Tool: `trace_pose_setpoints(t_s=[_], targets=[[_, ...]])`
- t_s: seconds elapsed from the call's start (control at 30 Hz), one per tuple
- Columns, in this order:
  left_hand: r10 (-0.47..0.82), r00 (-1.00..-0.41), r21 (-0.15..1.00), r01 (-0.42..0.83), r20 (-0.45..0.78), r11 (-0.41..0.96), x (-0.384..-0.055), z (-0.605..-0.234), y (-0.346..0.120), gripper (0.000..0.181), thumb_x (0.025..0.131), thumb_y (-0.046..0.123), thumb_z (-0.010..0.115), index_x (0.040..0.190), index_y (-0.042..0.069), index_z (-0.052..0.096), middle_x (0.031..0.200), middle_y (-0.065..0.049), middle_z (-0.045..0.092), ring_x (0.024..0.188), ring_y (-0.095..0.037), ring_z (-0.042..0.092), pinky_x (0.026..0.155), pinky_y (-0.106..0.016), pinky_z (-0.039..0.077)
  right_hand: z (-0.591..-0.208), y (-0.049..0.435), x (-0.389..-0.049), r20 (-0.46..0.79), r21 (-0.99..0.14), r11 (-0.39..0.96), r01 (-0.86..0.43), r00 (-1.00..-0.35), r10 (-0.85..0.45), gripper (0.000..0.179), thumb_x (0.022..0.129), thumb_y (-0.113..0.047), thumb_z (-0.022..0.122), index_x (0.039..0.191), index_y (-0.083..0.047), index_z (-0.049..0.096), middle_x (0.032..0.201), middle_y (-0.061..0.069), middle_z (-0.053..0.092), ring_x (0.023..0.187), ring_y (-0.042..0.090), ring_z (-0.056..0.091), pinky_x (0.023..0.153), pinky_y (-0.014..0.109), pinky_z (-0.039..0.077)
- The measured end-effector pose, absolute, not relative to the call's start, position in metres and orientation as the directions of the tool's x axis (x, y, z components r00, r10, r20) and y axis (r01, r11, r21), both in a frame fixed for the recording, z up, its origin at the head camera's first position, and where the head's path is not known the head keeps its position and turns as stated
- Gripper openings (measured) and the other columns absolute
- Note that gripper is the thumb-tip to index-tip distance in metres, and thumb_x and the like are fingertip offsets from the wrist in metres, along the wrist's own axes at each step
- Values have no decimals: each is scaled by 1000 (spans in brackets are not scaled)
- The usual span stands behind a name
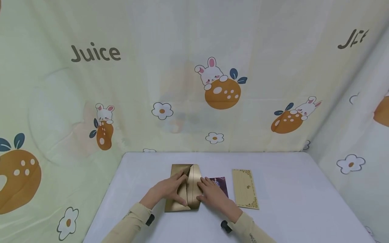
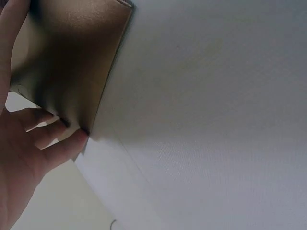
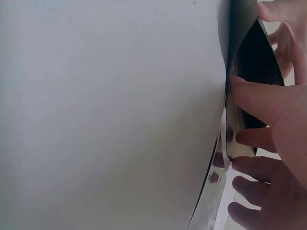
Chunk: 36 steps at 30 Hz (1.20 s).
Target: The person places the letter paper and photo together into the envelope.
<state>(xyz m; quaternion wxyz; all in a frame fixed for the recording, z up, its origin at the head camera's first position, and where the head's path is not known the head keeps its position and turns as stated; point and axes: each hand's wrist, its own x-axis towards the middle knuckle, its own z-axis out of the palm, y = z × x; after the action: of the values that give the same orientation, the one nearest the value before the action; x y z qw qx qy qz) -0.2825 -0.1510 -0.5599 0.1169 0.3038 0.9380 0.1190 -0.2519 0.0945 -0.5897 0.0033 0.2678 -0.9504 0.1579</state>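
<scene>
A gold envelope (image 1: 177,206) lies on the table, its creased flap (image 1: 194,185) raised along the right side, with a dark gap at the opening. My left hand (image 1: 170,189) rests on the envelope's body with fingers and thumb spread. In the left wrist view, fingertips (image 2: 79,136) touch its gold surface. My right hand (image 1: 214,195) touches the flap's right edge with extended fingers. In the right wrist view, the thumb (image 3: 249,93) and forefinger lie against the flap. A dark purple printed card (image 1: 222,185) lies partly hidden behind the right hand.
A cream card with ornate gold corners (image 1: 245,189) lies to the right of the purple card. The white table (image 1: 291,202) meets a patterned curtain (image 1: 258,135) at the back. Further curtain hangs at both sides.
</scene>
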Motion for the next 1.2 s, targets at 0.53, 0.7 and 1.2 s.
trace_pose_setpoints(t_s=[0.53, 0.7, 1.2], targets=[[602, -786, 298, 545, -144, 783, -282, -559, -151, 96, 65, 75, 78, 136, 23, 37, 162, -28, 24, 132, -41, 53, 84, -50, 56, -576, 149, -261, 173, -246, 949, -199, -972, -158, 65, 92, -33, 73, 132, 14, 53, 140, 37, 50, 137, 52, 43, 113, 58, 35], [599, -787, 308, 538, -150, 785, -282, -560, -151, 95, 66, 74, 78, 135, 23, 38, 163, -28, 22, 135, -42, 51, 87, -51, 55, -580, 157, -262, 112, -261, 954, -146, -986, -121, 65, 91, -35, 74, 130, 14, 54, 143, 39, 46, 140, 54, 37, 114, 61, 32], [589, -792, 310, 526, -161, 792, -281, -560, -151, 98, 65, 74, 78, 140, 25, 37, 164, -26, 20, 137, -41, 49, 89, -50, 55, -588, 159, -269, 103, -530, 846, -61, -995, -7, 36, 90, -15, 75, 113, -2, 51, 101, 16, 63, 88, 27, 57, 75, 40, 47]])
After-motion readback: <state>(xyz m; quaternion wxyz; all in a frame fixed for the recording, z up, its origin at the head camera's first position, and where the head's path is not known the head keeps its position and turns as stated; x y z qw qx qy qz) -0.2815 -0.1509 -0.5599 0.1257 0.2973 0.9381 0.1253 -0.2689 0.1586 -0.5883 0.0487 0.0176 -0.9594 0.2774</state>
